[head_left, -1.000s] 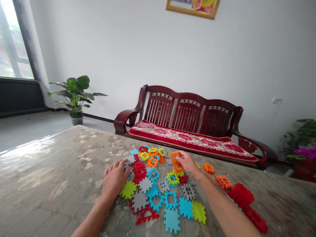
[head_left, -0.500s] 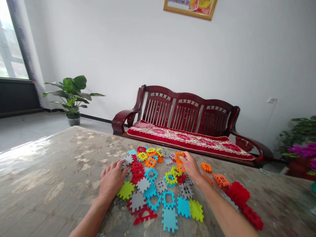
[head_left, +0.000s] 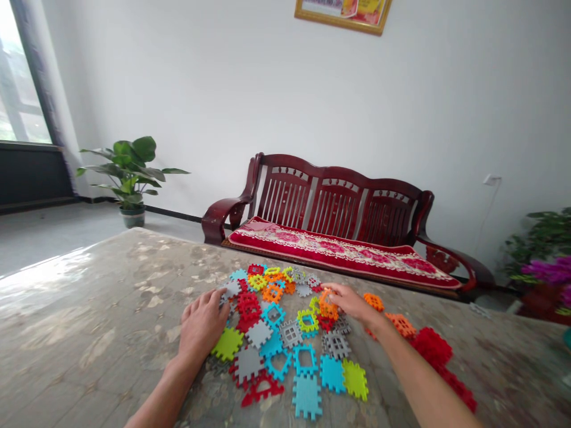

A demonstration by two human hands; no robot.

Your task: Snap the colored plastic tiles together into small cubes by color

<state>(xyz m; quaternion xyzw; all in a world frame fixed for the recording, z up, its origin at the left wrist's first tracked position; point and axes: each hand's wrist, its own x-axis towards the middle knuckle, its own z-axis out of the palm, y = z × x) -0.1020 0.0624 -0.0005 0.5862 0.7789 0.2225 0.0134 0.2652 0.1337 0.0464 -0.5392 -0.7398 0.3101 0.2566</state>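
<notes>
In the head view, the left hand (head_left: pixel 203 321) lay palm down on the bench (head_left: pixel 89 333), at the left side of the bright pieces. Its fingers were a bit bent and a little spread, with their tips by a flat gray piece (head_left: pixel 231 289). I can't tell if they touched it. The right hand (head_left: pixel 345 300) pinched an orange piece (head_left: pixel 329 307) with holes in it, at the far right part of the pile.

The pieces looked like hard plastic, with bumpy teeth around their edges. A gray window piece (head_left: pixel 291 334) with four holes lay in the middle. On the near side were a smooth light blue square (head_left: pixel 307 397), a green square (head_left: pixel 355 380) and a red piece (head_left: pixel 263 389) with a curved hole. More red pieces (head_left: pixel 431 346) sat to the right, close to the right arm.

The bench had a shiny top with a leafy pattern. Past its far edge stood a dark red sofa (head_left: pixel 341 208) made of shiny wood, with thin bars and a red flowery cloth (head_left: pixel 343 251). A leafy plant (head_left: pixel 134 166) stood far to the left in a round pot (head_left: pixel 132 217).
</notes>
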